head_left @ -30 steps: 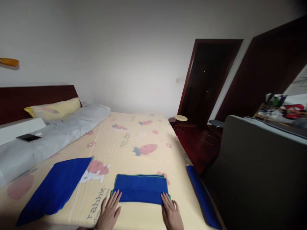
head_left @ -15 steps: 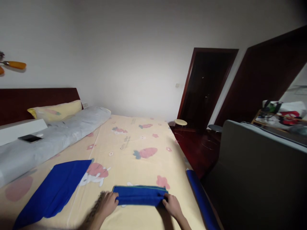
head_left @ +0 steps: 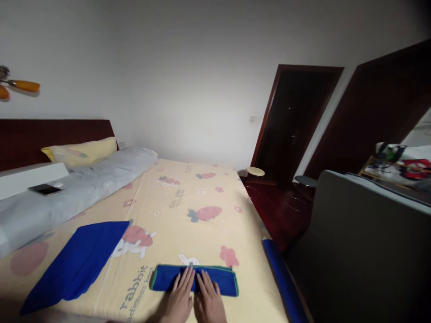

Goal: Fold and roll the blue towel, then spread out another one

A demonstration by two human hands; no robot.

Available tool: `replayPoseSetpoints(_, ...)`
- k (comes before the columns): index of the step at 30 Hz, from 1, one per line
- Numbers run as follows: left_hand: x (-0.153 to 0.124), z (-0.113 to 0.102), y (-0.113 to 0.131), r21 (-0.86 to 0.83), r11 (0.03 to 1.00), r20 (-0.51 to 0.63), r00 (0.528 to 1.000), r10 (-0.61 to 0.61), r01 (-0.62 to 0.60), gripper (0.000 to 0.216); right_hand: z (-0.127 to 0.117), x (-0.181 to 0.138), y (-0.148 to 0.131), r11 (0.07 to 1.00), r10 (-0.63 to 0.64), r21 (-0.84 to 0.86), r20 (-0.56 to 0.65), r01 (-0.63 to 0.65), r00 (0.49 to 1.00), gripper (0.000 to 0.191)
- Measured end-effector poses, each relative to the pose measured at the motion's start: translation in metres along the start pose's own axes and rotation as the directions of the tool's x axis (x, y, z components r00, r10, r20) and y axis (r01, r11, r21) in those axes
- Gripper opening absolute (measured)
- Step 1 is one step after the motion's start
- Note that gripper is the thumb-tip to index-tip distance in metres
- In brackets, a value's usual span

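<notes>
Both hands are flat on a folded towel [head_left: 194,280] at the near edge of the bed [head_left: 188,211], fingers spread open, palms down, gripping nothing. The left hand [head_left: 180,298] and right hand [head_left: 208,301] sit side by side, nearly touching, right on the middle of the strip. The towel is blue with a thin green edge, and it lies as a narrow band running left to right on the yellow sheet, just near of a little rabbit print and a pink flower print.

My read: this is the pressing step, flattening the fold so it holds. The towel looks folded down to a long thin strip, so I'd guess it's well along but not at a compact size. The next move probably calls for sliding the hands out to the 2 short ends and getting a pinch on the corners, since flat palms in the middle can't lift anything. Layers could slip if only the top one gets grabbed.

Other stuff around: a 2nd blue cloth [head_left: 76,264] lies spread out to the left, well apart, and a blue roll [head_left: 281,276] sits along the right edge of the bed. A grey bolster [head_left: 77,188] and a phone [head_left: 45,189] are far left.
</notes>
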State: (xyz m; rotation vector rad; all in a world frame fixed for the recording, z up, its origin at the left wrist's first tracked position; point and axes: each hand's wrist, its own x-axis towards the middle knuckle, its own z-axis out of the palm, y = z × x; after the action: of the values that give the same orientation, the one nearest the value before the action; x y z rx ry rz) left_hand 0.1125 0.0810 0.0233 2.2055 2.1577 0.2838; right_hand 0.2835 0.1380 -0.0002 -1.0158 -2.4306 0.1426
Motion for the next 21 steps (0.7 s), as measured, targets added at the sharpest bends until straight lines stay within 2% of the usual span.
replayPoseSetpoints(3, -0.007, 0.007, -0.002, -0.011, 0.999, 0.008, 0.999, 0.041, -0.041, 0.079, 0.009, -0.007, 0.003, 0.999, -0.033, 0.008, 0.049, 0.033, 0.998, 0.07)
replayPoseSetpoints(7, -0.033, 0.004, -0.044, 0.024, 0.998, -0.069, 0.996, -0.064, 0.066, 0.062, -0.001, -0.031, 0.052, 0.992, 0.096, -0.08, 0.042, -0.093, 0.994, 0.06)
replayPoseSetpoints(10, -0.053, 0.006, -0.08, 0.034, 0.989, -0.092, 0.986, -0.143, 0.146, 0.057, -0.014, -0.05, 0.088, 0.977, 0.179, -0.12, 0.025, -0.175, 0.983, 0.051)
replayPoseSetpoints(12, -0.062, 0.009, -0.097, 0.033, 0.988, -0.102, 0.984, -0.149, 0.153, 0.058, -0.024, -0.054, 0.099, 0.977, 0.188, -0.115, 0.041, -0.182, 0.981, 0.048)
replayPoseSetpoints(14, -0.064, 0.006, -0.105, 0.033, 0.99, -0.113, 0.985, -0.131, 0.136, 0.062, -0.037, -0.049, 0.098, 0.976, 0.201, -0.097, 0.057, -0.195, 0.978, 0.047)
replayPoseSetpoints(16, -0.058, -0.006, -0.107, 0.029, 0.992, -0.115, 0.986, -0.121, 0.125, 0.063, -0.054, -0.034, 0.089, 0.969, 0.238, -0.077, 0.075, -0.233, 0.968, 0.046)
replayPoseSetpoints(18, -0.043, -0.026, -0.102, 0.016, 0.99, -0.083, 0.987, -0.137, 0.139, 0.057, -0.071, -0.013, 0.08, 0.957, 0.289, -0.074, 0.135, -0.281, 0.948, 0.045)
replayPoseSetpoints(21, -0.012, -0.062, -0.09, 0.018, 0.974, -0.006, 0.974, -0.225, 0.225, 0.043, -0.088, 0.023, 0.074, 0.935, 0.352, -0.116, 0.228, -0.334, 0.908, 0.042)
